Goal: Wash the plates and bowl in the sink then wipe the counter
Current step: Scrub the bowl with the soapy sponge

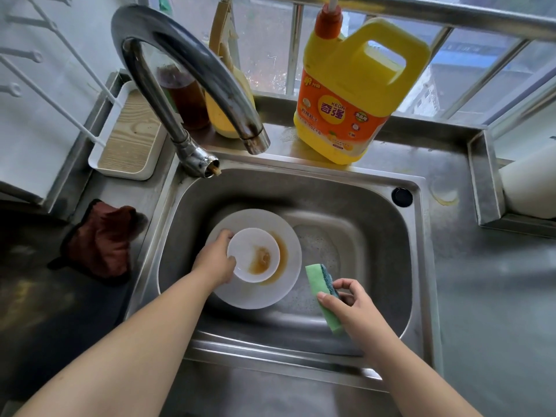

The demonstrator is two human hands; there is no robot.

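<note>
A white bowl (253, 257) with a brown sauce stain sits on a white plate (288, 284), also stained brown, in the steel sink (376, 242). My left hand (215, 260) grips the bowl's left rim, thumb over the edge. To the right of the plate, my right hand (350, 305) pinches a green sponge (319, 284) with a blue scouring side, held over the sink's front right part. Whether a second plate lies under the first cannot be seen.
The curved tap (192, 73) arches over the sink's back left, with no water running. A yellow detergent jug (355, 88) stands behind the sink. A brown cloth (102, 242) lies on the left counter, near a white tray (132, 136). The steel counter (493, 281) extends right.
</note>
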